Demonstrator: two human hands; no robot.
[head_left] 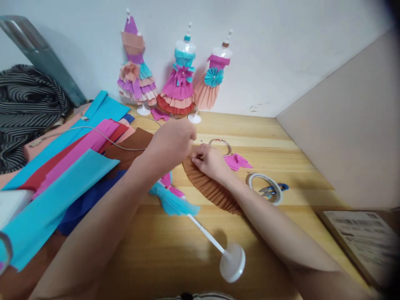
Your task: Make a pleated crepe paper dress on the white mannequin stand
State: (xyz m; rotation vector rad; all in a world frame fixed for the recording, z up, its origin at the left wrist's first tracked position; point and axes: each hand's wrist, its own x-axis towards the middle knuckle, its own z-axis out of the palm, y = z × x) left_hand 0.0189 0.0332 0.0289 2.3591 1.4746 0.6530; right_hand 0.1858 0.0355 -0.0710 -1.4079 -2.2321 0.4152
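On the counter: your two hands meet at the far edge of a brown pleated paper fan (pixel 212 189), which lies flat on the wood (pixel 281 133) near the middle
Left hand: your left hand (pixel 170 141) is curled over the fan's far left corner; fingers bunched and closed, though whether they actually pinch the paper is hidden behind the knuckles
Right hand: your right hand (pixel 210 160) rests on the fan; fingers (pixel 196 157) bent and pinching the pleats at its far edge
Near side: a teal and pink paper dress on a white stand (pixel 231 261) lies tipped over, just left of the fan
Right of the fan: a pink paper scrap (pixel 237 161); a tape roll (pixel 265 183)
Left: crepe sheets (pixel 62 183) in teal, pink, red
Far wall: three dressed mannequins (pixel 178 79) stand upright
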